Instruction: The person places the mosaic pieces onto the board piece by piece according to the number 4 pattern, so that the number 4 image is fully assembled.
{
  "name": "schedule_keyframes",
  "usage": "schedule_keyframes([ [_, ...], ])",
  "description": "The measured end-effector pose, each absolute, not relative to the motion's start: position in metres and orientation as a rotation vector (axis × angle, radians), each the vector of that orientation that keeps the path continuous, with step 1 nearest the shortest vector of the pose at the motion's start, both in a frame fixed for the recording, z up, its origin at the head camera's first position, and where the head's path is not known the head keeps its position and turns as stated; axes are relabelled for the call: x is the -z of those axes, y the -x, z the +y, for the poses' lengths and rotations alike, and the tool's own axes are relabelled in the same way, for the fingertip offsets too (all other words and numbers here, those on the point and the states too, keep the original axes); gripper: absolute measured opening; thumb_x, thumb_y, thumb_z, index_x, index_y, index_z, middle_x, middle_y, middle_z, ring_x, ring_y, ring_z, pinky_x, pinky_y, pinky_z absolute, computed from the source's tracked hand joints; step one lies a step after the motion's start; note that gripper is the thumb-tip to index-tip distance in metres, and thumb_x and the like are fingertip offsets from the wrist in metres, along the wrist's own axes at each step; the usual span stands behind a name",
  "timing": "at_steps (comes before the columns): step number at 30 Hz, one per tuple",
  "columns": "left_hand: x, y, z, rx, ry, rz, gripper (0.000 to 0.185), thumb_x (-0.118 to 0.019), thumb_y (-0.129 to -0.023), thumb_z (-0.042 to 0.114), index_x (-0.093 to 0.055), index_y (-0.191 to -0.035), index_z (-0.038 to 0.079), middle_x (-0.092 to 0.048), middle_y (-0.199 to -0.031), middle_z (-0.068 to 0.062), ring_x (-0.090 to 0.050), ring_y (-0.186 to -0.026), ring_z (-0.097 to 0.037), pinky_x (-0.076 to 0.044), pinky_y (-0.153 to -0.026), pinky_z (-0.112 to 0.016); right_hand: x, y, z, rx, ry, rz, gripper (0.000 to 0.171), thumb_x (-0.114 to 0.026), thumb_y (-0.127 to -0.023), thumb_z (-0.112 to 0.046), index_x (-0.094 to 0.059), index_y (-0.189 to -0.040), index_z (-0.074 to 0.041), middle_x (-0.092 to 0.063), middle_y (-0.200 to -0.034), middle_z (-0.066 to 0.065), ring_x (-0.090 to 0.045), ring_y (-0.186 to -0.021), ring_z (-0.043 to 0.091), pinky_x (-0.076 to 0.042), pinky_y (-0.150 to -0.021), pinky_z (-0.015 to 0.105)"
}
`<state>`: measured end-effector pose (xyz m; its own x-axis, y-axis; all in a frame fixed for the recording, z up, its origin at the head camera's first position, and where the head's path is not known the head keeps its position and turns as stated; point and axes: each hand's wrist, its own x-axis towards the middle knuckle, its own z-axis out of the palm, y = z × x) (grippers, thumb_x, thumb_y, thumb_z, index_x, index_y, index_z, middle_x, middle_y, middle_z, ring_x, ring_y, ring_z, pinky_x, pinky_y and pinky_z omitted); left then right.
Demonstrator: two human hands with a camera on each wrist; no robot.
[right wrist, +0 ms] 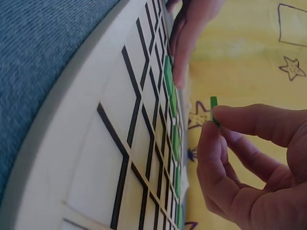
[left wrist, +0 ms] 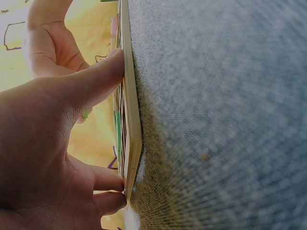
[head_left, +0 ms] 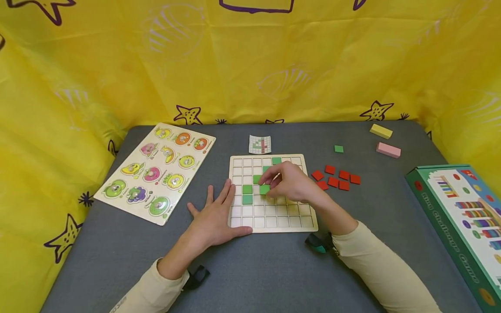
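A white grid board (head_left: 278, 221) lies in the middle of the table, with several green square tiles (head_left: 247, 199) set in its cells. My right hand (head_left: 289, 182) is over the board and pinches one green tile (right wrist: 214, 110) between thumb and finger; in the right wrist view that tile is apart from the board. Spread out at the board's lower left, my left hand (head_left: 213, 219) touches its edge with straight fingers. In the left wrist view the left thumb (left wrist: 98, 79) lies against the board's rim (left wrist: 133, 124).
Several red tiles (head_left: 344, 185) and one green tile (head_left: 338, 149) lie right of the board. Behind it is a small pattern card (head_left: 260, 144). A fruit puzzle board (head_left: 156, 174) lies left; yellow (head_left: 381, 131) and pink blocks (head_left: 388, 150) and a game box (head_left: 462, 226) are at right.
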<state>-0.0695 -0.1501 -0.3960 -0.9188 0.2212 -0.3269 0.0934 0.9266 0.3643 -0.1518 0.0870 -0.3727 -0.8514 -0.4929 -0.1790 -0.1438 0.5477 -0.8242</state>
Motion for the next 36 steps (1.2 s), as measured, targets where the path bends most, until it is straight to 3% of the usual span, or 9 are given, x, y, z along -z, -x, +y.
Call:
schedule_keyframes([
  [9,0.396,0.070,-0.150,-0.497,-0.234,2.718,0.122,-0.077,-0.079,0.072,-0.017,-0.168,0.015,-0.004,-0.177,-0.001,-0.002,-0.158,-0.052,-0.002,-0.098,-0.096,0.379,0.149,0.078,1.209,0.520,2.377,0.029,-0.085,-0.074,0.002,-0.082,-0.099,-0.012,-0.076,-0.098,0.001,-0.067,-0.086,0.018,-0.057,-0.076,0.031],
  [17,0.397,0.070,-0.150,-0.494,-0.230,2.719,0.123,-0.078,-0.079,0.071,-0.017,-0.168,0.015,-0.005,-0.177,-0.002,-0.002,-0.158,-0.053,-0.001,-0.097,-0.096,0.386,0.146,0.071,1.197,0.473,2.337,0.033,-0.081,-0.072,0.009,-0.081,-0.101,-0.007,-0.075,-0.094,0.009,-0.064,-0.083,0.017,-0.055,-0.072,0.028],
  [36,0.397,0.069,-0.150,-0.496,-0.235,2.732,0.123,-0.078,-0.078,0.072,-0.019,-0.168,0.014,-0.007,-0.177,-0.002,-0.004,-0.158,-0.053,-0.002,-0.097,-0.096,0.388,0.144,0.066,1.079,0.467,2.422,0.029,-0.079,-0.073,0.009,-0.081,-0.096,-0.010,-0.075,-0.087,0.003,-0.064,-0.079,0.014,-0.055,-0.073,0.027],
])
